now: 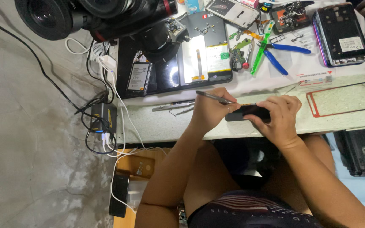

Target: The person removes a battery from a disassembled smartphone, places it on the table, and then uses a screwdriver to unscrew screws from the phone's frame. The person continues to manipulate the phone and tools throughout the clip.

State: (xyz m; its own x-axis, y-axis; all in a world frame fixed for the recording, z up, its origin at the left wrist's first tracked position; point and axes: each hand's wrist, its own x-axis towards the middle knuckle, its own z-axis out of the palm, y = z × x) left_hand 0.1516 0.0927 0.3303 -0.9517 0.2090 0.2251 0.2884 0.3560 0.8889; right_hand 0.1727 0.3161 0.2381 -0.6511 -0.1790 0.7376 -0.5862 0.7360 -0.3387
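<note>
Both forearms reach forward from the lap to the near edge of the bench [157, 122], elbows bent and wrists close together. The left hand [210, 110] is curled around a thin metal tool [214, 97], held like a pen, with its shaft slanting up and to the left and its tip pointing down at the dark phone [250, 112]. The right hand [279, 116] is closed over the phone from the right, fingers wrapped across its top edge and thumb underneath, holding it just above the bench edge between the two hands. The hands nearly touch over the phone. Just left of the left hand, metal tweezers [173, 105] lie flat on the bench. Further back sit a black mat [170, 76] carrying a phone screen [203, 57] and a battery [139, 77], green and blue pliers [275, 52], and to the right a clear case with a red rim [343, 99].
</note>
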